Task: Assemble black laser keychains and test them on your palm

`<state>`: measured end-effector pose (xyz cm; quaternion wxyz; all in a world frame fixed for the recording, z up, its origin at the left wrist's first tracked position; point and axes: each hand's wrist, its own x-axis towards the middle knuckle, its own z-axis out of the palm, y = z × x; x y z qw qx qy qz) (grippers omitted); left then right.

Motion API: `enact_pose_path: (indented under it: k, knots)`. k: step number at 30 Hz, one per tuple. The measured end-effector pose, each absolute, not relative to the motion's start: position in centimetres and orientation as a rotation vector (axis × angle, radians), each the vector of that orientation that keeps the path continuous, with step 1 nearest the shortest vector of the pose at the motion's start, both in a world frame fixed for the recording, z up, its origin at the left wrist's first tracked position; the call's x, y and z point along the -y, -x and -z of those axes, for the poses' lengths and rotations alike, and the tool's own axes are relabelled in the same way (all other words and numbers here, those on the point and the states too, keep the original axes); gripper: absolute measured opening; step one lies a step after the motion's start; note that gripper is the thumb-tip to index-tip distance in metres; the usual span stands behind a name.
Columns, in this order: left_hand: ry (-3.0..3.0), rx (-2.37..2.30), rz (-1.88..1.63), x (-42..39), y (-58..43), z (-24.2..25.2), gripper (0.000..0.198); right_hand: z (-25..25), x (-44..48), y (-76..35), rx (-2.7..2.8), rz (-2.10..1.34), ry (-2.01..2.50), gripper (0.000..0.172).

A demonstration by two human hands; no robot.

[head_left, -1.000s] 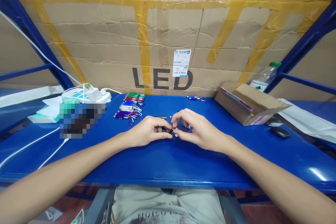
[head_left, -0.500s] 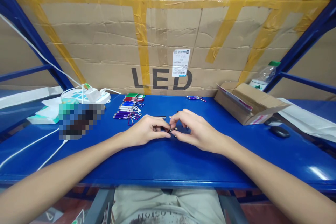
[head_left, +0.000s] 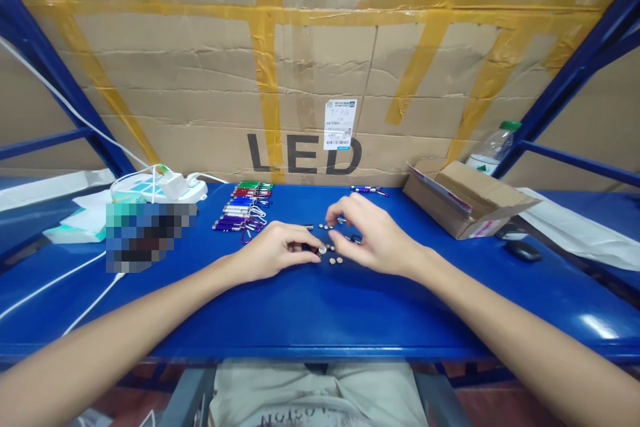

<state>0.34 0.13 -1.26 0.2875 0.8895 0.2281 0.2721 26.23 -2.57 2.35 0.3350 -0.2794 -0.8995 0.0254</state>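
Silvery and round-faced, a small piece (head_left: 323, 250) sits pinched in the left hand (head_left: 280, 251), mid-table.
I see the right hand (head_left: 374, 238) just right of it, thumb and forefinger parted over loose button-shaped discs (head_left: 339, 260); a brushing knuckle could scatter them. Farther left lie glossy metal tubes (head_left: 236, 211) with looped clips; far right, a creased cardboard box (head_left: 437, 203).

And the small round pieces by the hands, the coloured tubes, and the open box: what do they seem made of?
Small round pieces: probably metal, with a dull, pale sheen. Coloured tubes: perhaps painted or anodised metal, from their glossy highlights, possibly plastic. Open box: matt brown cardboard, shown by its folded flaps.
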Motion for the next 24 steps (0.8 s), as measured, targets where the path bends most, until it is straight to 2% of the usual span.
enact_pose_path:
  k: [3,13,24]
  knots:
    - [-2.435,-0.526,-0.756,-0.1,-0.3,1.1,0.029,-1.4,1.8,-27.1,2.225,-0.040,0.791,0.011]
    - [-2.369,-0.651,-0.748,-0.1,-0.2,1.2,0.020,-0.8,2.4,-27.7,2.582,-0.475,0.944,0.019]
    - [-2.277,-0.695,-0.708,-0.3,-0.4,1.3,0.023,-0.7,2.5,-27.5,2.578,-0.589,0.970,0.021]
